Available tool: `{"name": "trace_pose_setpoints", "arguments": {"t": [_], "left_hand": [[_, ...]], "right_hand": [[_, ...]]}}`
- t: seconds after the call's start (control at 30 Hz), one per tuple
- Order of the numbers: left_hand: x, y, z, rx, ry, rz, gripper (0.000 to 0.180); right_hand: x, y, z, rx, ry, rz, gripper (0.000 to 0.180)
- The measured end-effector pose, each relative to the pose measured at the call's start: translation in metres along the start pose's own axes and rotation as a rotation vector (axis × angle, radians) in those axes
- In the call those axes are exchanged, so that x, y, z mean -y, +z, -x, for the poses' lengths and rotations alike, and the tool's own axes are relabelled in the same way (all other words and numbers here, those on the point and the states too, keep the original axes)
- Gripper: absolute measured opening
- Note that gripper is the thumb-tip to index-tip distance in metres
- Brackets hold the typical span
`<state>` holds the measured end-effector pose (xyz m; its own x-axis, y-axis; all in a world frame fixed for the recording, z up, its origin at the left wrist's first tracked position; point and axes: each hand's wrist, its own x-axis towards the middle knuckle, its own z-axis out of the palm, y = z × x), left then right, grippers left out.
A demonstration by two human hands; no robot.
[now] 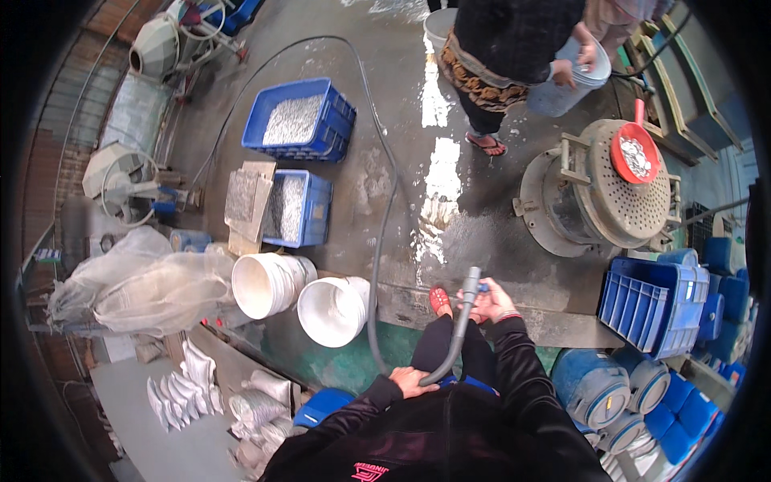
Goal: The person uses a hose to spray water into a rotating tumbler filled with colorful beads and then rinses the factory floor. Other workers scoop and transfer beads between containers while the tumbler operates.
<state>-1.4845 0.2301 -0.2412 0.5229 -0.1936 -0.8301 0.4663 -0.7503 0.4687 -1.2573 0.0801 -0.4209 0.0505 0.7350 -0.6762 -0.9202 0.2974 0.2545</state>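
A long grey hose (391, 189) loops across the wet floor and rises in front of my body. My left hand (413, 382) is closed round its bend at my waist. From there the hose curves up to a rigid grey nozzle (471, 281) with a small blue valve handle (483, 287). My right hand (491, 302) grips the nozzle just below that valve, fingers bent beside it. The nozzle's end points away from me. No water shows coming out of it.
Two white buckets (333, 312) stand ahead to the left, beyond them blue crates (341, 132) of small silvery pieces. A round perforated machine (622, 193) holding a red scoop (617, 149) is at right, near blue crates (683, 297) and drums (586, 390). Ahead, a person (514, 48) holds a bucket.
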Motion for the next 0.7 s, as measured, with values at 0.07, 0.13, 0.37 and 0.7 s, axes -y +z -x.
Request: {"name": "trace_pose_setpoints", "arguments": {"t": [0.07,0.13,0.37,0.7], "left_hand": [[0.02,0.021,0.01,0.007,-0.071,0.158,0.053],[0.035,0.043,0.008,0.009,-0.12,0.302,0.059],[0.08,0.085,-0.061,-0.209,-0.08,0.647,0.064],[0.091,0.159,-0.069,-0.727,-0.399,0.602,0.062]], "right_hand": [[-0.027,0.009,-0.037,-0.158,0.049,0.084,0.041],[-0.042,0.011,-0.062,-0.124,0.099,0.18,0.027],[-0.038,0.041,-0.145,-0.193,0.125,0.731,0.027],[-0.1,-0.06,-0.243,-0.696,0.338,0.835,0.04]]}}
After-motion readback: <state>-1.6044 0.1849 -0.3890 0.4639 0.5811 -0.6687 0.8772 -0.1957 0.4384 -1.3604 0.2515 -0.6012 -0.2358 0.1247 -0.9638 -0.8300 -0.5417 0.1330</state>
